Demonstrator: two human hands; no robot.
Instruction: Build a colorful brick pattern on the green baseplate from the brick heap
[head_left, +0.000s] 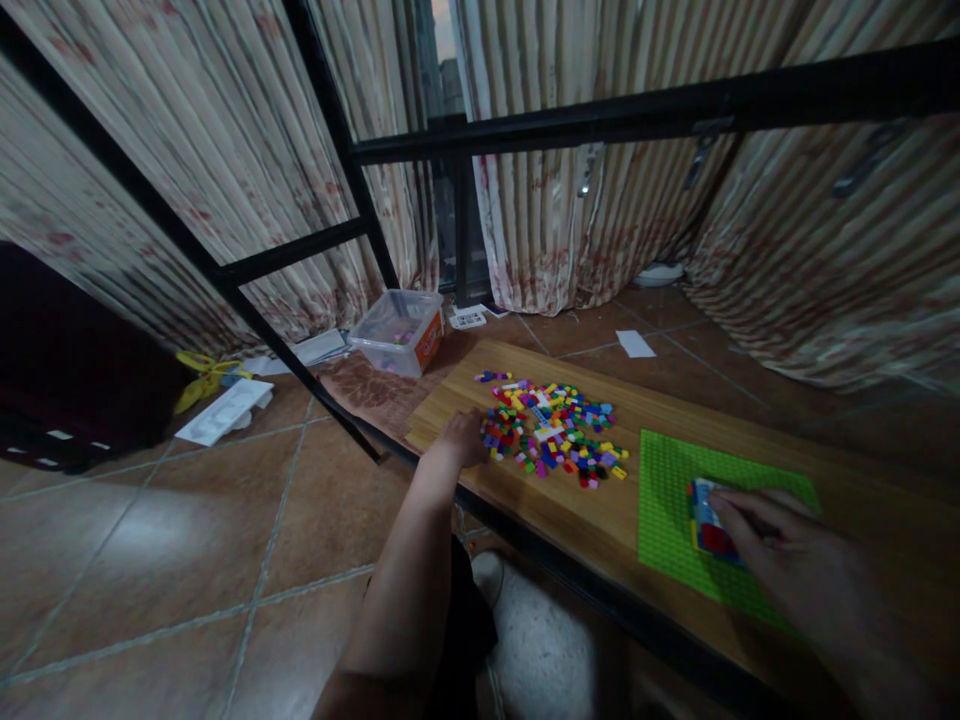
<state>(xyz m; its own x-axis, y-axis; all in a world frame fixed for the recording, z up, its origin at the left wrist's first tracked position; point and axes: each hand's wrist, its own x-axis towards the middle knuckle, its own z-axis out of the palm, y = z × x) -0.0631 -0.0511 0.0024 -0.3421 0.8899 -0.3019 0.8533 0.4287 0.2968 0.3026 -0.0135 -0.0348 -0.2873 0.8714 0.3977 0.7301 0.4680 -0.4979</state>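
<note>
A loose pile of small colourful toy bricks (551, 425) lies spread over the wooden board. At the pile's left edge is my left hand (463, 438), its fingers turned down beside the bricks and too dark to make out. On the right, a green studded baseplate (664, 500) carries a small brick build (705, 515) with white, blue, red and yellow parts. My right hand (787, 540) reaches over this build, thumb and forefinger pinched together at its top. Whatever is between those fingertips is hidden, and the hand covers the build's right side.
Beyond the board's far left end, a clear plastic tub (397, 335) with an orange label holds a few pieces. Black metal bars (540, 140) cross in front of the curtains. White packaging (225, 410), yellow scissor-like handles (202, 375) and a dark suitcase (75, 370) are on the left.
</note>
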